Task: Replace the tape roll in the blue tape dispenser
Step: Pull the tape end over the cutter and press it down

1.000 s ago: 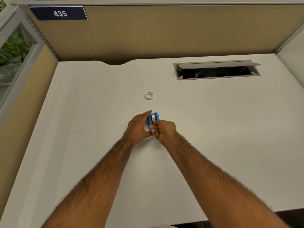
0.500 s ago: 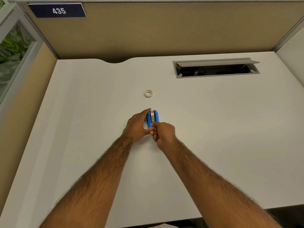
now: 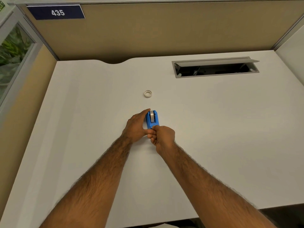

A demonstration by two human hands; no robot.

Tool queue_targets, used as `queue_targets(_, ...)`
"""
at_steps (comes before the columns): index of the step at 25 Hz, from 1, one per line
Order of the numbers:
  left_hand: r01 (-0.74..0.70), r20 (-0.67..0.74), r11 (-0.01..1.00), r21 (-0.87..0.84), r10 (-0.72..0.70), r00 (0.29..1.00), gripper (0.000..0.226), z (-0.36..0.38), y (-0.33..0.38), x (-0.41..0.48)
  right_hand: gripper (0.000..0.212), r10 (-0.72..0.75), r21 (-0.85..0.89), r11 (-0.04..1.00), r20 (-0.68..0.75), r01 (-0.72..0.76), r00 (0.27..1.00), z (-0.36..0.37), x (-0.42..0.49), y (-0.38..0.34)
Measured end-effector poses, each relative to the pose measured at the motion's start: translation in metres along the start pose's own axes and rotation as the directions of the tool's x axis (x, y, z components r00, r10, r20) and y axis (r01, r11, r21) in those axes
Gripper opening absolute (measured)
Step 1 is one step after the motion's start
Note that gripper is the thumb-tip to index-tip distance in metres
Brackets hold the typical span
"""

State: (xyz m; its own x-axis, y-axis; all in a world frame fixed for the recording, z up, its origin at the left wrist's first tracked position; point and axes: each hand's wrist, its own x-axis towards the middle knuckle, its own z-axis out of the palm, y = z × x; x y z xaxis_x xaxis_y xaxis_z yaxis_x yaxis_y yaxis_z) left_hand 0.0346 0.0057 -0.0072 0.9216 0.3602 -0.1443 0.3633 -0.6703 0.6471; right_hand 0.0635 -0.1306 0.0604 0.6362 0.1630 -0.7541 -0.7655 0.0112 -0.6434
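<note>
Both hands are gripping the blue tape dispenser (image 3: pixel 152 120) as it is sitting upright on the white desk (image 3: pixel 213 120): the left hand (image 3: pixel 137 127) is wrapping its left side, the right hand (image 3: pixel 162 136) is pinching its near end, hiding what the fingertips (image 3: pixel 152 131) are holding; the dispenser's left wall and base are lying out of sight. A grey tape roll (image 3: pixel 153 116) is showing in its open top; farther back, well apart, a pale empty-looking ring (image 3: pixel 147 93) is lying flat on the desk.
</note>
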Motion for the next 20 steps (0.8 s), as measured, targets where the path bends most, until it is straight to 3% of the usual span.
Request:
queue_targets(10, 0.007, -0.009, 1.0, 0.028, -0.007, 1.0, 0.092, 0.002, 0.001, 0.0, 0.014, -0.026, -0.053, 0.998, -0.041, 0.024, 0.999, -0.006, 0.004, 0.008)
queue_targets(20, 0.008, 0.002, 0.999, 0.036, -0.008, 1.0, 0.094, 0.002, -0.001, 0.001, 0.015, -0.092, -0.066, 0.993, 0.049, 0.095, 0.995, -0.015, 0.008, 0.013)
